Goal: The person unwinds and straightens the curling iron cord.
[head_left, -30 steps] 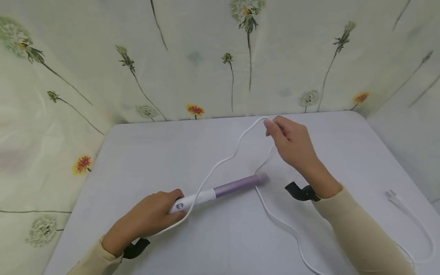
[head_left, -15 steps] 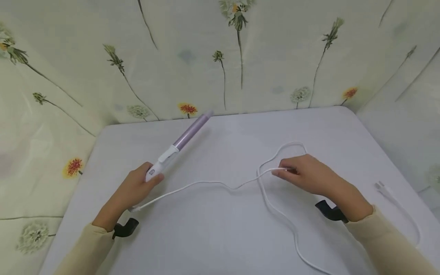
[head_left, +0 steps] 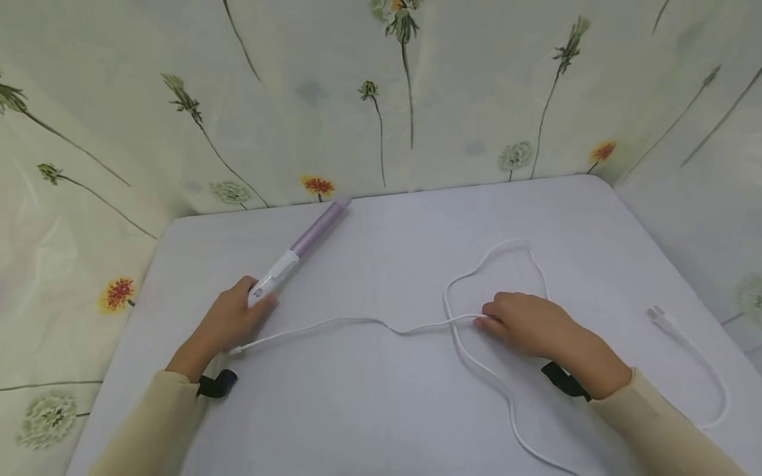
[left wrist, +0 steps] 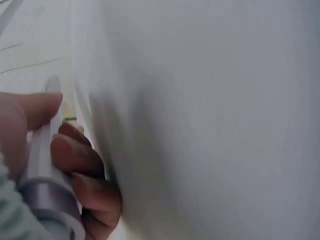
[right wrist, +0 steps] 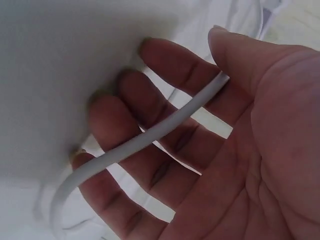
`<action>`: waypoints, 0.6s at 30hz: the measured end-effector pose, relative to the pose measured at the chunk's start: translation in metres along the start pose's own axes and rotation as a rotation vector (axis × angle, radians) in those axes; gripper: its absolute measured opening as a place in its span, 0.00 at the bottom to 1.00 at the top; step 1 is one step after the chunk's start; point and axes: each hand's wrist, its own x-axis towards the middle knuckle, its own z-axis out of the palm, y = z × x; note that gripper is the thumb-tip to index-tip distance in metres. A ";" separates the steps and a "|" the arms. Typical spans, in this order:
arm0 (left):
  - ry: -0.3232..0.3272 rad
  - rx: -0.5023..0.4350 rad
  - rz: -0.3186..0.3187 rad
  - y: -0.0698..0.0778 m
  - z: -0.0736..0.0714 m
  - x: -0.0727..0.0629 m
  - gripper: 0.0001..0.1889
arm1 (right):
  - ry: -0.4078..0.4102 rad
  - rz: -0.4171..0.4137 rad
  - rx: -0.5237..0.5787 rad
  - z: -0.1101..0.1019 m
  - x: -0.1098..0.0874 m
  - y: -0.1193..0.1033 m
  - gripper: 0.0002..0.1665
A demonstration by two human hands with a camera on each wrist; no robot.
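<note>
On the left of the head view, my left hand [head_left: 229, 316] grips the white handle of a curling iron [head_left: 277, 272]. Its purple barrel [head_left: 318, 230] slants away toward the table's far edge. The left wrist view shows the fingers [left wrist: 82, 155] curled about the handle. A white cord [head_left: 333, 320] runs from the handle end across to my right hand [head_left: 530, 324], low over the table. In the right wrist view the cord [right wrist: 145, 140] crosses the bent fingers and passes under the thumb, which holds it near the base of the index finger.
Beyond the right hand the cord makes a wide loop [head_left: 476, 268] on the white table [head_left: 381, 410]. A two-pin plug [head_left: 663, 320] lies at the right side. A flower-patterned sheet [head_left: 333, 119] hangs behind the far edge.
The curling iron has swung from pointing right to pointing toward the far edge, moving left. My right hand came down and nearer with the cord, which now stretches almost straight between the hands.
</note>
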 end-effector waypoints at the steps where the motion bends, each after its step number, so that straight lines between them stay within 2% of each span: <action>1: -0.009 0.035 0.024 -0.002 -0.002 0.003 0.27 | 0.013 -0.002 -0.018 0.001 0.001 0.002 0.21; 4: -0.038 0.142 0.094 -0.006 -0.008 0.015 0.25 | 0.046 -0.022 -0.063 0.003 0.004 0.008 0.16; 9: -0.057 0.236 0.173 -0.007 -0.019 0.034 0.23 | 0.082 -0.045 -0.065 0.005 0.007 0.019 0.06; 13: 0.001 0.366 0.222 -0.003 -0.026 0.044 0.24 | 0.124 -0.034 -0.066 0.005 0.010 0.028 0.06; 18: 0.094 0.506 0.262 0.002 -0.031 0.055 0.25 | 0.152 0.023 -0.120 0.001 0.018 0.034 0.05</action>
